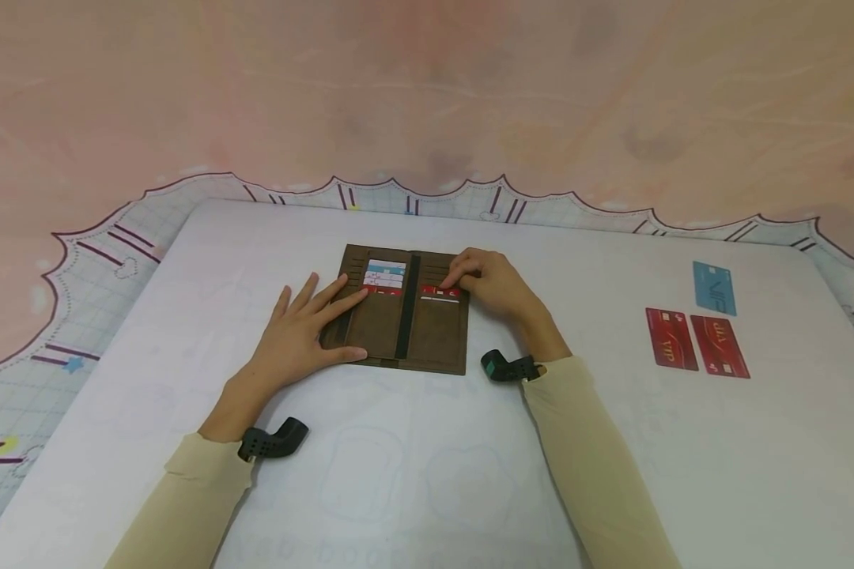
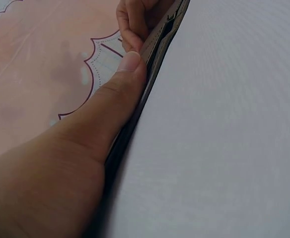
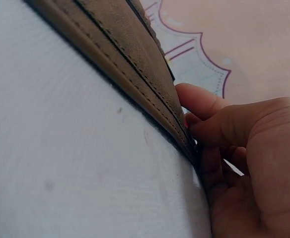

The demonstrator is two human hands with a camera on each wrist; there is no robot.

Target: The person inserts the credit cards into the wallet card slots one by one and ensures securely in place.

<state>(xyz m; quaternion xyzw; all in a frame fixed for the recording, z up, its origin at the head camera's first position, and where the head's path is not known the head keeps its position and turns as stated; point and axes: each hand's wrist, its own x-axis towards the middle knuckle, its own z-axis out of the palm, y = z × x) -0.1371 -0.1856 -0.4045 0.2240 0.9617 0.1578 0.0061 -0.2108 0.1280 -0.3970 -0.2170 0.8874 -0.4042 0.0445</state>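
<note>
Wallet [image 1: 439, 336], brown, leather-like, is lying unfolded on white table [image 1: 434, 490]. Left hand [image 1: 295, 338], fingers apart, is partly covering left edge; right hand [image 1: 496, 284] is bending fingers at red card [image 1: 430, 292] in right half, pinch unclear. Blue card [image 1: 714, 288], two red VIP cards [image 1: 672, 340] lying right. Only wrist views are showing edge stitching [image 3: 144, 93].

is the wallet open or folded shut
Open: the wallet lies spread out, both inner halves showing, with cards in each.

Wallet [image 1: 439, 340] brown, centre strip [image 1: 407, 308] black; two loose cards [image 1: 672, 340] red, gold-lettered; third card [image 1: 714, 288] blue; sleeves [image 1: 598, 450] beige; tabletop [image 1: 413, 514] white.
</note>
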